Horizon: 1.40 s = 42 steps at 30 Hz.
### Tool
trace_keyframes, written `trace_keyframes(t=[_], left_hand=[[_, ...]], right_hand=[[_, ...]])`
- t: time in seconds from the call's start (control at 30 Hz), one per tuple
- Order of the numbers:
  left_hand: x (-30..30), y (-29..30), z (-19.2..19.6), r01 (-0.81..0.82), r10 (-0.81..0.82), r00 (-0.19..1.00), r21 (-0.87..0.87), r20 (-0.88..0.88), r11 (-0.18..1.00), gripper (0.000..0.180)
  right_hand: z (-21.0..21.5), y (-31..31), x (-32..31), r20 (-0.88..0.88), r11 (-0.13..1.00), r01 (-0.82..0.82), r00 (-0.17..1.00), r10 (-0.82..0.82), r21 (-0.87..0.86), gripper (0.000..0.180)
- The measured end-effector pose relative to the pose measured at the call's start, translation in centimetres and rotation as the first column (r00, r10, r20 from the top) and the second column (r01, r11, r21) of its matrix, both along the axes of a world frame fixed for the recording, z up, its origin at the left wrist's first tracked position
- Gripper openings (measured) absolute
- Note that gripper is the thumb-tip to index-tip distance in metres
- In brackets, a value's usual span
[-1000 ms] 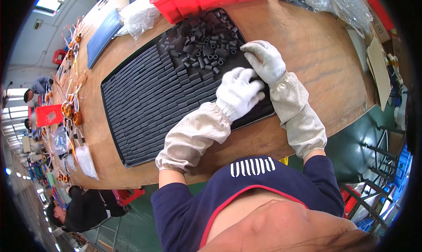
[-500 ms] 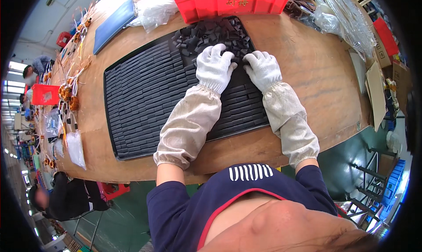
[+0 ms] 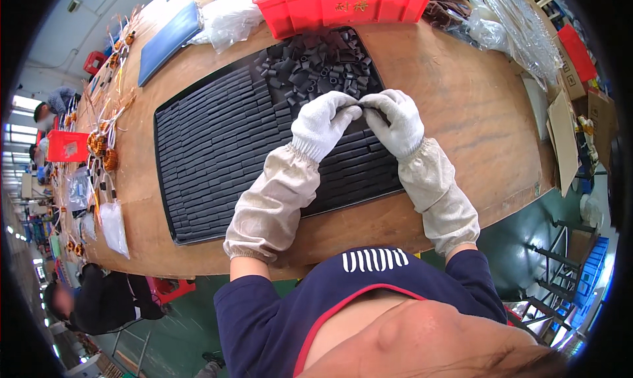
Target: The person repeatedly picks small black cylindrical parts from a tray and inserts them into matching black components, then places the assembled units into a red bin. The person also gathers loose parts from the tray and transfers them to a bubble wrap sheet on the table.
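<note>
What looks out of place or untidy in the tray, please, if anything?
Only the far end of the tray stands out: a jumbled heap of small black tubes lies there at all angles, beside neat, tight rows. The tubes are too small to judge for damage.

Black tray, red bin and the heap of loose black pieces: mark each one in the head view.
Black tray (image 3: 356, 202), head view: on its near rim.
Red bin (image 3: 339, 17), head view: on its front wall.
Loose black pieces (image 3: 318, 65), head view: middle of the heap.
</note>
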<state>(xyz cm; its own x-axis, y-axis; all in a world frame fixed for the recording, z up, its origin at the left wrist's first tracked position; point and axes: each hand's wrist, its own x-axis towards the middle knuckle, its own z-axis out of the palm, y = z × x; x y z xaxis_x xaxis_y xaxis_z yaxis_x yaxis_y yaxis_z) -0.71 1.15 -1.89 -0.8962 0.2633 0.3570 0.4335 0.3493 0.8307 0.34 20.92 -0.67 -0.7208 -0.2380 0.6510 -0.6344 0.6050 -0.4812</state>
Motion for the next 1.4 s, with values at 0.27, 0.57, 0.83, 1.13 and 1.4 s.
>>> trace_keyframes(t=[0.27,0.57,0.83,1.13,1.4], left_hand=[[0.8,-0.4,3.0,0.139,-0.191,0.84,0.139,0.508,0.981,0.03],[0.7,-1.0,1.8,0.136,-0.393,0.696,0.428,0.601,0.894,0.034],[0.2,-1.1,2.1,0.129,-0.246,0.763,0.232,0.598,0.964,0.03],[0.5,-0.7,1.6,0.134,-0.267,0.759,0.259,0.594,0.957,0.031],[0.6,-0.6,2.3,0.089,-0.198,0.823,0.223,0.533,0.971,0.025]], right_hand=[[0.5,0.9,-0.4,-0.211,0.999,-0.027,0.977,0.035,0.041,0.029],[0.3,0.8,-0.2,-0.185,0.999,-0.051,0.982,0.048,-0.013,0.028],[-0.7,0.9,0.9,0.418,0.817,-0.01,0.855,0.306,-0.577,0.02],[-1.2,0.0,1.1,0.462,0.811,0.032,0.835,0.299,-0.584,0.016],[-0.6,0.1,0.5,0.146,0.97,-0.096,0.981,0.13,-0.222,0.028]])
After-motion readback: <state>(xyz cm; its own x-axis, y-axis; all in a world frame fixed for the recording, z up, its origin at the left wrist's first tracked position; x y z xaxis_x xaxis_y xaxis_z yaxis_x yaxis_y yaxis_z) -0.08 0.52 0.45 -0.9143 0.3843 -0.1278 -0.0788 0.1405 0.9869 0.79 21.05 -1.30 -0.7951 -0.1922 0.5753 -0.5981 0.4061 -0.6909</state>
